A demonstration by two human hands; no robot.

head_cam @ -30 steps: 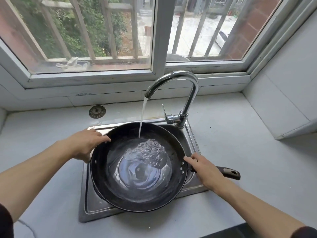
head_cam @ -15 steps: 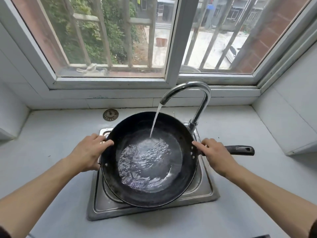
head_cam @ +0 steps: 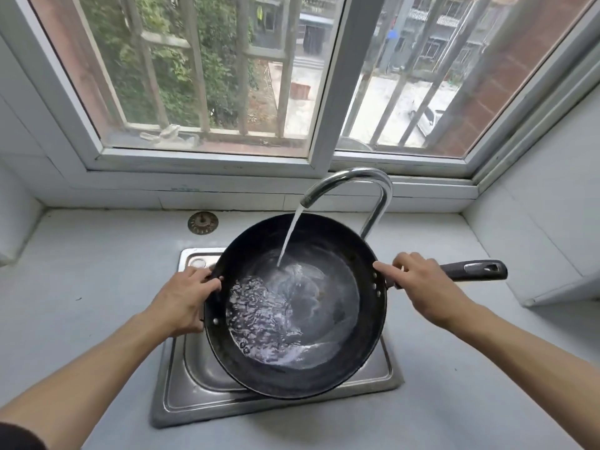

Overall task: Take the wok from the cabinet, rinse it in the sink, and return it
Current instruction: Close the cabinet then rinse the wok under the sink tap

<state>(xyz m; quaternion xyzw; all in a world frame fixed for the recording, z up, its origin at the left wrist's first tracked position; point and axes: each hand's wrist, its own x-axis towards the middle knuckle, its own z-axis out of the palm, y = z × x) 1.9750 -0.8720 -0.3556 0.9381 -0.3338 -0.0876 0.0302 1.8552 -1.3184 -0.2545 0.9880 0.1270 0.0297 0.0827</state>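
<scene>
A black wok (head_cam: 367, 349) hangs over the small steel sink (head_cam: 181, 394), tilted a little, with water pooled and rippling in its bowl. The chrome faucet (head_cam: 380, 190) pours a stream into it. My left hand (head_cam: 181, 303) grips the wok's left rim, fingers curled over the edge. My right hand (head_cam: 422, 287) grips the long black handle (head_cam: 480, 270) close to the bowl, index finger stretched along the rim.
A round metal drain strainer (head_cam: 203, 223) lies on the grey counter (head_cam: 81, 287) behind the sink's left corner. A barred window (head_cam: 227, 76) runs along the back. A white wall panel (head_cam: 552, 238) juts in at the right.
The wok has been lifted and shifted toward the back under the faucet, and the water in it has sloshed leftward. Both hands keep their hold. My view has risen.
</scene>
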